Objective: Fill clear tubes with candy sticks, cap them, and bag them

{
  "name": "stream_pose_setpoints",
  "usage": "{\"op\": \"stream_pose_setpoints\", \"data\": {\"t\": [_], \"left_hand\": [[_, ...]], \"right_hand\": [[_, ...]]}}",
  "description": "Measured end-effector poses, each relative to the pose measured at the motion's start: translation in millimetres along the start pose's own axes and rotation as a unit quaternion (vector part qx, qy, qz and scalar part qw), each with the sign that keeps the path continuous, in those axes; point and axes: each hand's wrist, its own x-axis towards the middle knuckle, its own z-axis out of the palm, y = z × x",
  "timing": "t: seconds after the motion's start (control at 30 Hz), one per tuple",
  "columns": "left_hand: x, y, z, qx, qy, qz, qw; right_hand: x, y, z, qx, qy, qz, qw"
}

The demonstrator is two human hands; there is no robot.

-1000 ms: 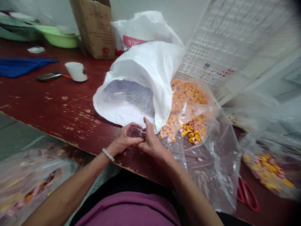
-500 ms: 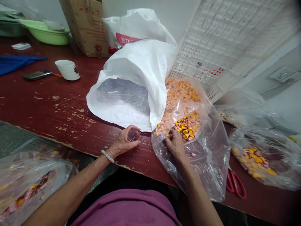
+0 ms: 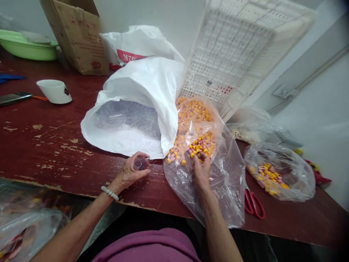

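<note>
My left hand (image 3: 132, 171), with a beaded bracelet at the wrist, is wrapped round several clear plastic tubes (image 3: 140, 163) whose round ends face up. Just behind it lies a white sack (image 3: 141, 78), its wide mouth showing many more clear tubes (image 3: 131, 118) inside. My right hand (image 3: 202, 169) reaches into the opening of a clear plastic bag (image 3: 226, 182), its fingertips among small yellow caps (image 3: 200, 145) with pink and red wrappers. Whether its fingers hold a cap is hard to make out.
A white plastic crate (image 3: 218, 62) leans behind the bag. Red-handled scissors (image 3: 255, 205) and a second clear bag (image 3: 297, 174) of yellow pieces lie right. A white cup (image 3: 54, 91), phone (image 3: 16, 98), cardboard box (image 3: 79, 40) and green basin (image 3: 29, 49) stand left.
The view has swung to the right, so the things appear further left. My right hand has reached further in among the yellow caps. My left hand still holds the tubes.
</note>
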Motion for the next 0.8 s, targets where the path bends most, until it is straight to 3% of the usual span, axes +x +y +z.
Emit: {"op": "stream_pose_setpoints", "data": {"t": [0.07, 0.13, 0.2, 0.3, 0.47, 0.57, 0.67, 0.8], "left_hand": [[0.3, -2.1, -0.1, 0.001, -0.002, 0.004, 1.0], [0.5, -4.0, -0.4, -0.003, -0.003, 0.005, 1.0], [0.7, -5.6, -0.9, -0.005, -0.003, 0.005, 1.0], [1.6, -8.8, -1.1, -0.005, -0.011, 0.005, 1.0], [3.0, -14.8, -0.2, -0.011, -0.012, 0.011, 1.0], [3.1, -15.6, -0.1, -0.01, -0.013, 0.017, 1.0], [3.8, -15.3, -0.5, -0.005, -0.012, 0.025, 1.0], [5.4, -15.8, -0.7, 0.0, -0.014, 0.037, 0.999]], "right_hand": [[0.1, 5.2, -2.0, -0.097, -0.027, -0.017, 0.995], [0.8, 8.7, -1.1, -0.123, -0.084, -0.018, 0.989], [2.7, 9.9, 2.0, -0.11, -0.123, -0.017, 0.986], [6.1, 6.2, 7.4, -0.079, -0.136, -0.018, 0.987], [3.6, -14.2, 16.3, -0.019, -0.205, -0.044, 0.978], [1.7, -22.5, 26.4, -0.051, -0.266, -0.157, 0.95], [5.9, -18.0, 38.5, -0.186, -0.234, -0.301, 0.905], [14.4, -5.6, 53.6, -0.297, -0.149, -0.341, 0.879]]}}
